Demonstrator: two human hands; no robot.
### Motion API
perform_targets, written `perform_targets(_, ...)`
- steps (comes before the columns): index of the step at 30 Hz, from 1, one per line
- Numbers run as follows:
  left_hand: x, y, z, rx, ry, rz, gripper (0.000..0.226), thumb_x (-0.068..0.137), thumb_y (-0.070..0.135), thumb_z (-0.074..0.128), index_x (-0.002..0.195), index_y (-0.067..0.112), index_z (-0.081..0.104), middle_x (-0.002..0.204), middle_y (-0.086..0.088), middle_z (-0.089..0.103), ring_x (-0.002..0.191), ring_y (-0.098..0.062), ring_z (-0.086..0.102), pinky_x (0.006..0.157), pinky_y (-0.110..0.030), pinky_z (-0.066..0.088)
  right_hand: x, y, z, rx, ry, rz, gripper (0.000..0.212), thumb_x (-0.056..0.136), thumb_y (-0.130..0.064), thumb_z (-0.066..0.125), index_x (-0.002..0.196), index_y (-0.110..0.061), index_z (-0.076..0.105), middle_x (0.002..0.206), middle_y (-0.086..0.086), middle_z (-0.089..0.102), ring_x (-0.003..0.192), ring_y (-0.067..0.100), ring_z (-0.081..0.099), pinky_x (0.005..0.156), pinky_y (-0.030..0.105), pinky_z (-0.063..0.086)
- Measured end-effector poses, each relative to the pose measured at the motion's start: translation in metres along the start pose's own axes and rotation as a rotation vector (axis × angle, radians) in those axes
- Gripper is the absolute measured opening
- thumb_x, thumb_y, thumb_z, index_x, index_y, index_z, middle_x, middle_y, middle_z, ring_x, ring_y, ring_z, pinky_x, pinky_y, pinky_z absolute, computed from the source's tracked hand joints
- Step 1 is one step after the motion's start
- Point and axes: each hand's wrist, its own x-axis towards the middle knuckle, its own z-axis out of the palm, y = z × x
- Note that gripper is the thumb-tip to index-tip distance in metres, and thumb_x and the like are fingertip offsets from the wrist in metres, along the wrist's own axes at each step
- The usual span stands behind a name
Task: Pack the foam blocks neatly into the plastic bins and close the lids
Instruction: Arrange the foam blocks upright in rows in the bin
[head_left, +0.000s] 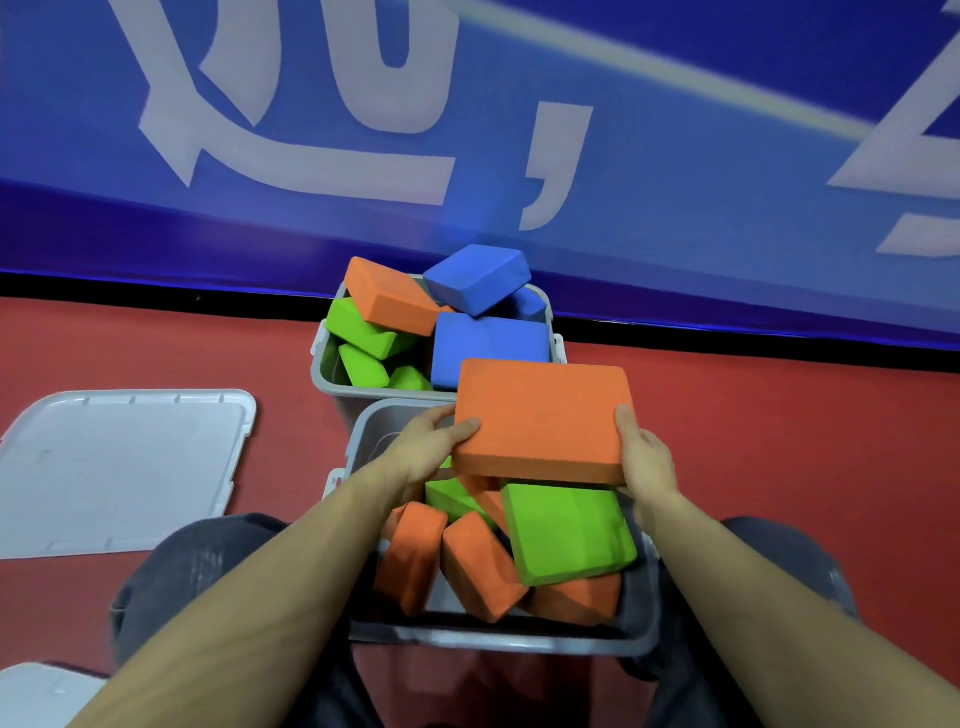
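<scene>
A large orange foam block (543, 418) hangs flat above the near grey bin (498, 642). My left hand (428, 449) grips its left edge and my right hand (647, 460) grips its right edge. In the near bin, between my knees, lie several orange blocks (480, 564) and a big green block (569, 532), all tilted and jumbled. The far grey bin (332, 371) right behind it holds green blocks (361, 330), an orange block (389, 296) and blue blocks (480, 278) heaped above its rim.
A grey lid (124, 470) lies upside down on the red floor to the left. A second pale lid corner (31, 693) shows at the bottom left. A blue banner wall (675, 208) stands right behind the far bin.
</scene>
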Motion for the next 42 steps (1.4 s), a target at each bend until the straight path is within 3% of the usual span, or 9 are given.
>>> perform_targets(6, 0.012, -0.005, 0.029, 0.107, -0.010, 0.094, 0.049, 0.095, 0.036, 0.070, 0.140, 0.023, 0.057, 0.132, -0.002, 0.063, 0.111, -0.017, 0.064, 0.099, -0.044, 0.054, 0.006, 0.030, -0.009, -0.211, 0.203, 0.006, 0.073, 0.080, -0.066, 0.071, 0.121, -0.007, 0.062, 0.120, 0.016, 0.069, 0.112, 0.036, 0.064, 0.098, 0.047, 0.050)
perform_targets(11, 0.017, -0.009, 0.025, 0.144, -0.029, 0.082, 0.051, 0.097, 0.035, 0.066, 0.143, 0.017, 0.053, 0.134, 0.001, 0.061, 0.106, -0.013, 0.062, 0.082, -0.034, 0.054, -0.004, 0.029, 0.001, -0.504, 0.316, -0.094, 0.093, 0.081, -0.069, 0.065, 0.149, -0.013, 0.039, 0.146, 0.017, 0.047, 0.134, 0.039, 0.046, 0.112, 0.050, 0.036)
perform_targets(15, 0.019, -0.007, 0.011, 0.160, 0.063, 0.116, 0.051, 0.098, 0.036, 0.064, 0.143, 0.015, 0.052, 0.134, -0.003, 0.061, 0.114, -0.016, 0.061, 0.094, -0.035, 0.053, -0.025, 0.017, 0.020, -0.546, 0.391, -0.497, 0.070, 0.090, -0.052, 0.065, 0.146, -0.016, 0.045, 0.148, 0.007, 0.046, 0.137, 0.029, 0.042, 0.118, 0.047, 0.027)
perform_targets(21, 0.018, -0.019, -0.031, 0.193, 0.310, 0.111, 0.046, 0.101, 0.032, 0.061, 0.139, 0.005, 0.057, 0.133, -0.007, 0.063, 0.121, -0.023, 0.060, 0.108, -0.042, 0.047, -0.072, 0.013, 0.091, -0.421, 0.032, -0.843, 0.020, 0.093, -0.036, 0.069, 0.106, -0.021, 0.067, 0.106, -0.009, 0.062, 0.099, 0.013, 0.057, 0.092, 0.035, 0.048)
perform_targets(25, 0.028, -0.041, -0.067, 0.201, 0.422, 0.029, 0.047, 0.097, 0.035, 0.064, 0.130, 0.001, 0.063, 0.127, -0.014, 0.068, 0.119, -0.028, 0.063, 0.108, -0.041, 0.047, -0.080, 0.034, 0.142, -0.382, -0.219, -0.671, 0.018, 0.090, -0.034, 0.073, 0.101, -0.020, 0.068, 0.100, -0.006, 0.065, 0.084, 0.012, 0.066, 0.080, 0.039, 0.055)
perform_targets(34, 0.060, -0.072, -0.087, 0.230, 0.348, -0.166, 0.060, 0.087, 0.049, 0.069, 0.129, 0.007, 0.065, 0.127, -0.007, 0.069, 0.122, -0.026, 0.063, 0.109, -0.041, 0.047, -0.054, 0.078, 0.207, -0.537, -0.333, -0.289, 0.041, 0.089, -0.044, 0.070, 0.119, -0.016, 0.068, 0.118, 0.006, 0.072, 0.113, 0.026, 0.066, 0.095, 0.038, 0.051)
perform_targets(36, 0.063, -0.080, -0.084, 0.263, 0.331, -0.206, 0.057, 0.095, 0.037, 0.067, 0.139, 0.002, 0.056, 0.136, -0.007, 0.062, 0.128, -0.027, 0.058, 0.105, -0.023, 0.045, -0.046, 0.087, 0.211, -0.591, -0.380, -0.156, 0.050, 0.092, -0.042, 0.070, 0.130, -0.010, 0.063, 0.129, 0.011, 0.068, 0.124, 0.027, 0.060, 0.098, 0.032, 0.044)
perform_targets(38, 0.068, -0.092, -0.081, 0.328, 0.314, -0.251, 0.052, 0.101, 0.026, 0.061, 0.143, -0.001, 0.048, 0.135, -0.005, 0.056, 0.131, -0.029, 0.054, 0.084, -0.009, 0.044, -0.037, 0.097, 0.213, -0.628, -0.401, -0.085, 0.056, 0.093, -0.043, 0.068, 0.136, -0.009, 0.058, 0.135, 0.012, 0.064, 0.129, 0.027, 0.057, 0.096, 0.029, 0.041)
perform_targets(42, 0.076, -0.113, -0.083, 0.376, 0.304, -0.273, 0.057, 0.102, 0.025, 0.058, 0.150, 0.001, 0.039, 0.150, -0.015, 0.050, 0.137, -0.029, 0.049, 0.107, -0.027, 0.035, -0.018, 0.107, 0.222, -0.629, -0.410, -0.010, 0.055, 0.094, -0.045, 0.067, 0.135, -0.010, 0.058, 0.136, 0.010, 0.064, 0.129, 0.027, 0.056, 0.095, 0.027, 0.041)
